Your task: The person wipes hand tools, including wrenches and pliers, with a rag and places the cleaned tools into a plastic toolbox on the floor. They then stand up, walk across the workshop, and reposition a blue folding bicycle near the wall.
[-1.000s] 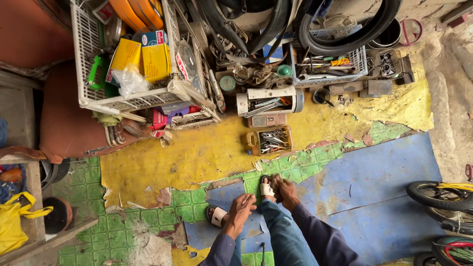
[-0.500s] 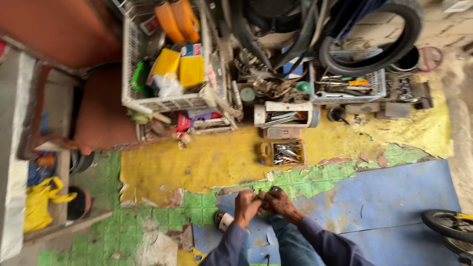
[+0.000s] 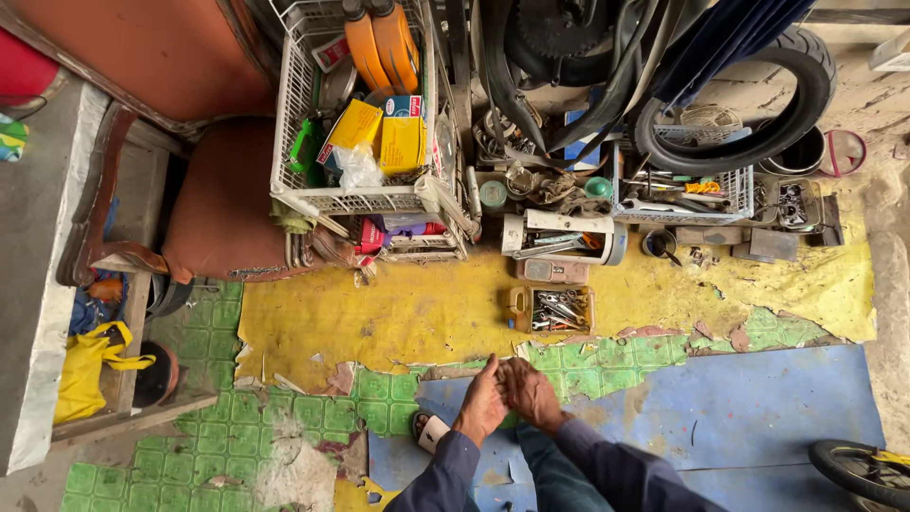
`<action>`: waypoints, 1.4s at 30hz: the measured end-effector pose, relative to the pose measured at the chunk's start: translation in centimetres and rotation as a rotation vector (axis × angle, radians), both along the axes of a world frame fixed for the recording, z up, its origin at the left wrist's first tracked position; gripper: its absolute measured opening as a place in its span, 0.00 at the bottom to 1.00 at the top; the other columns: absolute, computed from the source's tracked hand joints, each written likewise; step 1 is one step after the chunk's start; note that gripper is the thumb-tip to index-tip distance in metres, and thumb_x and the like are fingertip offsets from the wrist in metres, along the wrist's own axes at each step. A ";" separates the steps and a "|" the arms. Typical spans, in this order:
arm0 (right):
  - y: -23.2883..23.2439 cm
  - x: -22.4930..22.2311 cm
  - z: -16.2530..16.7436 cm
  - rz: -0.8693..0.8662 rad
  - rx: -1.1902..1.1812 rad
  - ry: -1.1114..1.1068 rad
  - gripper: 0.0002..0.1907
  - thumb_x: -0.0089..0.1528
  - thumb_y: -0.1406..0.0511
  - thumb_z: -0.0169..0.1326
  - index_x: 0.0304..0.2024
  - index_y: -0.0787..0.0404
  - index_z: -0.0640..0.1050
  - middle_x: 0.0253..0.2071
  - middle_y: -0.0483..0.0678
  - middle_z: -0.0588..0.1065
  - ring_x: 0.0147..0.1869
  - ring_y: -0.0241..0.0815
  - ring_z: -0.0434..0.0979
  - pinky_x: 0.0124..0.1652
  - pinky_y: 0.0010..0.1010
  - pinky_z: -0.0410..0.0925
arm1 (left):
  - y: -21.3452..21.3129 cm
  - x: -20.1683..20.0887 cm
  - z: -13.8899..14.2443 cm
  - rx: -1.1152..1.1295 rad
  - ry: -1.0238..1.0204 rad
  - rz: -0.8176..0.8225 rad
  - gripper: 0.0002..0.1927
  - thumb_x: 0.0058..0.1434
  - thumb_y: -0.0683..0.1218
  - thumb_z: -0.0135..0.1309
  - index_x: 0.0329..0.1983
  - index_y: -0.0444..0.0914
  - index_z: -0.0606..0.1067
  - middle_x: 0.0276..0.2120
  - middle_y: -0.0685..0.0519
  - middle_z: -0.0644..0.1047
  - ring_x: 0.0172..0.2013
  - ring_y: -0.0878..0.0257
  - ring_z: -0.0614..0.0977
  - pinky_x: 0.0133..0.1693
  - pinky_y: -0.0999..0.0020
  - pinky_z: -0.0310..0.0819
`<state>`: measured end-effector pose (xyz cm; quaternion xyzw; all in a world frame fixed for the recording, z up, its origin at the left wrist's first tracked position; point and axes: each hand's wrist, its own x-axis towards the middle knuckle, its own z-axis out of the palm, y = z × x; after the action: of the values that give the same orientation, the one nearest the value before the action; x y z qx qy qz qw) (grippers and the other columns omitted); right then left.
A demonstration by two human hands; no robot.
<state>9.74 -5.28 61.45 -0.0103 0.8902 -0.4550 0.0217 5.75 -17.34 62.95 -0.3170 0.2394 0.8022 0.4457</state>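
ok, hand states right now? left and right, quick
Left hand: pressed against the right, fingers loosely curled; whether it holds anything cannot be told.
Right hand: pressed against the left, fingers bent; any contents hidden.

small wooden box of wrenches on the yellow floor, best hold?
Grip the wooden tool box by its two short end walls, coming straight down from above. It sits flat and open-topped, its wrenches heaped loose inside, so a level lift keeps them in. A yellow lock-like thing crowds its left end; the near long side is free.
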 end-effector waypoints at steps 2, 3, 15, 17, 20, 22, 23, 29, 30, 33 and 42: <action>1.0 -0.1 0.1 0.213 0.506 0.135 0.19 0.61 0.66 0.50 0.53 0.67 0.73 0.40 0.58 0.74 0.42 0.58 0.77 0.33 0.46 0.69 | 0.0 0.3 0.3 -0.082 -0.063 -0.109 0.33 0.65 0.68 0.48 0.55 0.37 0.75 0.46 0.51 0.81 0.44 0.57 0.83 0.50 0.58 0.78; 1.6 -0.5 0.1 0.317 0.764 0.206 0.25 0.58 0.65 0.51 0.56 0.71 0.72 0.39 0.58 0.73 0.41 0.57 0.76 0.30 0.46 0.68 | 0.1 0.2 0.4 -0.161 -0.032 -0.192 0.34 0.65 0.70 0.47 0.55 0.37 0.75 0.46 0.50 0.82 0.44 0.57 0.83 0.48 0.59 0.77; 11.5 0.2 0.3 -0.487 0.193 -0.418 0.16 0.73 0.50 0.47 0.52 0.51 0.77 0.48 0.56 0.80 0.50 0.59 0.82 0.49 0.45 0.73 | 0.3 -1.6 0.2 -0.421 0.204 -0.366 0.31 0.66 0.64 0.49 0.58 0.34 0.73 0.49 0.46 0.82 0.44 0.56 0.84 0.44 0.62 0.76; 12.7 -1.0 0.0 -0.290 0.348 -0.289 0.18 0.69 0.53 0.43 0.56 0.48 0.75 0.52 0.57 0.77 0.50 0.61 0.81 0.47 0.47 0.73 | 0.9 -1.6 0.3 -0.431 0.227 -0.365 0.30 0.66 0.63 0.50 0.58 0.34 0.73 0.50 0.46 0.81 0.44 0.56 0.84 0.44 0.61 0.76; 14.0 -2.9 0.1 -0.150 0.467 -0.463 0.26 0.67 0.53 0.42 0.68 0.47 0.66 0.61 0.71 0.64 0.46 0.66 0.80 0.44 0.51 0.72 | 1.5 -1.2 0.3 -0.459 0.242 -0.412 0.29 0.67 0.62 0.50 0.57 0.34 0.74 0.50 0.47 0.81 0.44 0.57 0.84 0.43 0.61 0.75; 14.4 -3.1 0.0 -0.298 0.426 -0.525 0.29 0.67 0.53 0.44 0.70 0.54 0.64 0.62 0.75 0.63 0.47 0.70 0.78 0.46 0.53 0.71 | 1.7 -1.2 0.4 -0.458 0.245 -0.414 0.28 0.67 0.61 0.50 0.57 0.35 0.74 0.50 0.47 0.81 0.44 0.57 0.84 0.44 0.61 0.75; 14.5 -2.8 0.2 -0.470 0.367 -0.466 0.29 0.68 0.53 0.46 0.67 0.61 0.66 0.59 0.73 0.68 0.50 0.72 0.77 0.49 0.54 0.70 | 1.7 -1.2 0.4 -0.453 0.246 -0.421 0.27 0.67 0.61 0.50 0.57 0.35 0.74 0.50 0.47 0.81 0.44 0.57 0.84 0.44 0.61 0.75; 13.9 2.0 -0.3 -0.538 0.197 -0.560 0.23 0.67 0.50 0.50 0.55 0.59 0.76 0.50 0.66 0.77 0.55 0.67 0.77 0.53 0.50 0.71 | 1.6 -1.8 -0.3 -0.496 0.255 -0.462 0.29 0.67 0.60 0.51 0.59 0.34 0.74 0.50 0.47 0.81 0.43 0.57 0.84 0.43 0.63 0.75; 13.9 3.4 -0.6 -0.367 0.285 -0.514 0.21 0.66 0.53 0.47 0.53 0.57 0.77 0.50 0.61 0.77 0.53 0.65 0.78 0.51 0.49 0.71 | 1.6 -1.9 -0.5 -0.496 0.256 -0.463 0.29 0.67 0.60 0.51 0.59 0.34 0.74 0.50 0.47 0.82 0.43 0.57 0.84 0.43 0.63 0.75; 14.6 6.9 -1.6 -0.141 0.413 -0.695 0.18 0.68 0.55 0.43 0.49 0.53 0.80 0.52 0.54 0.78 0.55 0.58 0.79 0.52 0.44 0.73 | 1.6 -2.3 -0.9 -0.494 0.265 -0.496 0.29 0.67 0.60 0.52 0.59 0.34 0.73 0.50 0.46 0.82 0.42 0.57 0.84 0.43 0.63 0.75; 13.1 10.4 0.4 -0.711 0.180 -0.838 0.27 0.63 0.46 0.52 0.52 0.58 0.83 0.45 0.59 0.82 0.46 0.55 0.81 0.46 0.42 0.73 | 0.2 -5.0 -0.9 -0.454 0.339 -0.635 0.25 0.66 0.59 0.52 0.55 0.35 0.75 0.48 0.47 0.82 0.41 0.57 0.84 0.41 0.62 0.76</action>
<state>20.17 7.82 61.87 0.4743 0.7894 -0.3217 0.2199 0.77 -17.17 62.05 -0.1813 0.5654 0.5930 0.5438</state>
